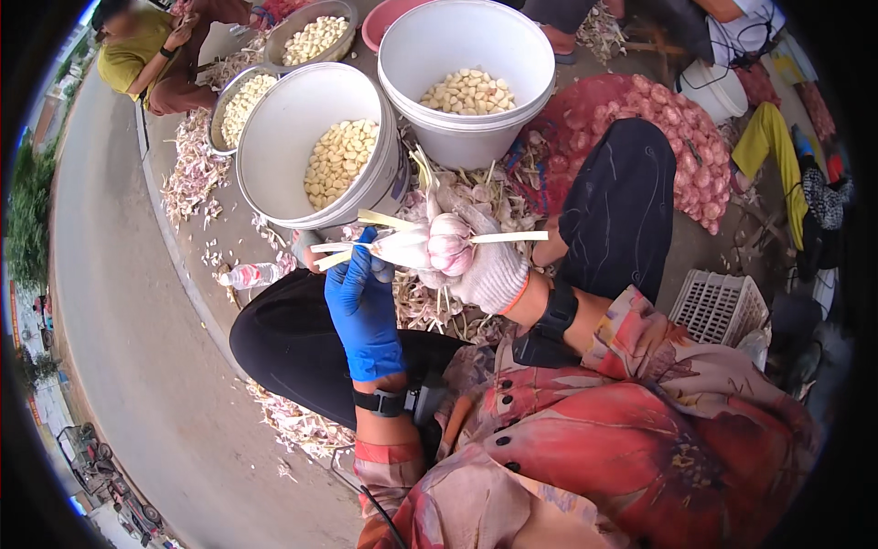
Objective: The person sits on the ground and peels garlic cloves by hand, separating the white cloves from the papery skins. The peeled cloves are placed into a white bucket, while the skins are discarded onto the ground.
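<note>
Garlic (450,245): pinkish bulb held up between both hands, cut stalks poking out left and right
Left hand (358,306): blue glove, fingers pinched on the garlic's pale, stalky left part
Right hand (494,272): white knit glove, wrapped around the bulb from the right, pretty solid grip, some fingers hidden
Skins (428,302): messy heap on the ground, right under the hands
Left bucket (274,151): white, bunch of peeled cloves (343,165) inside
Right bucket (466,37): also white, just beside the other one, more peeled cloves in it
Sack (663,137): red mesh, stuffed with bulbs, past the right knee
Bottle (254,274): clear plastic, lying near the left knee
Basket (721,306): white plastic, over on the right
Co-worker (133,59): yellow top, upper left, near the basins (218,123) of cloves
</note>
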Motion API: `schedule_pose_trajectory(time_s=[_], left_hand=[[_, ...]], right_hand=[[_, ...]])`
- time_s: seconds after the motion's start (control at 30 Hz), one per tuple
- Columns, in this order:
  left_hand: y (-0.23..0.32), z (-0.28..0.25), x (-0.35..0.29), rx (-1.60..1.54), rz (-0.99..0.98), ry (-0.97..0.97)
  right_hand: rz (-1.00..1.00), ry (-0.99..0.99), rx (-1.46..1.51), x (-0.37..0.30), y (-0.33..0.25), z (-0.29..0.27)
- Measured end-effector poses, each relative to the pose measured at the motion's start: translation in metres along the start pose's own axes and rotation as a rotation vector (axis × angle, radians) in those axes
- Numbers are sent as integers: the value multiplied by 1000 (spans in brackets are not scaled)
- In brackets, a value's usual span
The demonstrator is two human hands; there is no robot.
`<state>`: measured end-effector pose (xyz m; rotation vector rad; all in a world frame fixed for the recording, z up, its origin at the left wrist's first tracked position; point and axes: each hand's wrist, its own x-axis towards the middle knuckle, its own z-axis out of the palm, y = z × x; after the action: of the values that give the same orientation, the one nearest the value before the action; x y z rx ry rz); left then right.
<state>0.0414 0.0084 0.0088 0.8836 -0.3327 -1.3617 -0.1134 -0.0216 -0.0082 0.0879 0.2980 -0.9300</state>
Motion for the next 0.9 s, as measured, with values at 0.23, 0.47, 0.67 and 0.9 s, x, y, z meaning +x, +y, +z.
schedule_pose_trajectory(time_s=[0.23, 0.47, 0.67, 0.9], left_hand=[[1, 1, -4, 1014, 499, 72], [-5, 12, -13, 1331, 555, -230], [-31, 8, -2, 1276, 527, -93], [-15, 15, -11, 1162, 726, -197]], right_hand=[[-96, 96, -362, 11, -17, -32], [-326, 356, -837, -5, -21, 4], [-529, 117, -1448, -1, 29, -47], [-356, 33, -679, 28, -26, -68]])
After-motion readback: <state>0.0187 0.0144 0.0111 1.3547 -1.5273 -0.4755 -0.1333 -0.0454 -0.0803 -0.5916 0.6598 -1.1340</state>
